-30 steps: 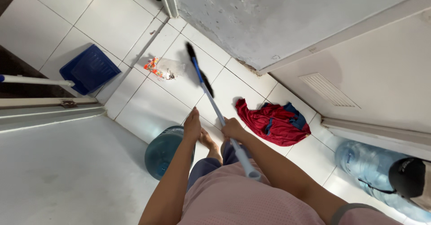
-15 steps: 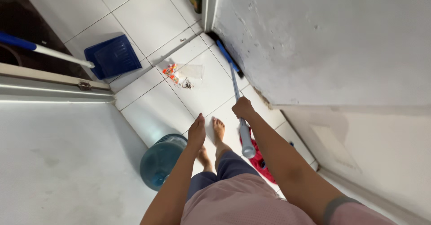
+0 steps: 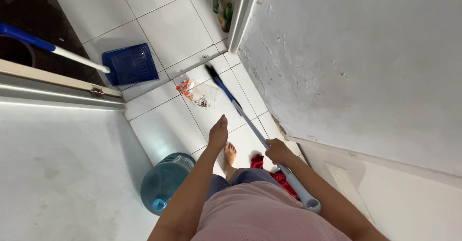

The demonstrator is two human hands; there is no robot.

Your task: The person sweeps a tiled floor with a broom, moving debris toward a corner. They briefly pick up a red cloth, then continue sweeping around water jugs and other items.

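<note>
Broom (image 3: 250,124) runs diagonally, bristle end pointing up-left toward the litter pile (image 3: 196,91) on the white tile floor (image 3: 166,29), handle end low right by the hip. Shaft grey, blue near the dark, motion-blurred head. Right hand (image 3: 278,151) fingers wrapped tight around the shaft; left hand (image 3: 218,134) hangs free, fingers straight, holding nothing. Blue dustpan (image 3: 130,63) lies well apart.

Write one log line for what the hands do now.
right hand: grips broom handle | left hand: free, open | broom head: beside litter pile | dustpan: apart

Bright daylight; glare on white tiles; broom head (image 3: 211,72) motion-blurred
</note>
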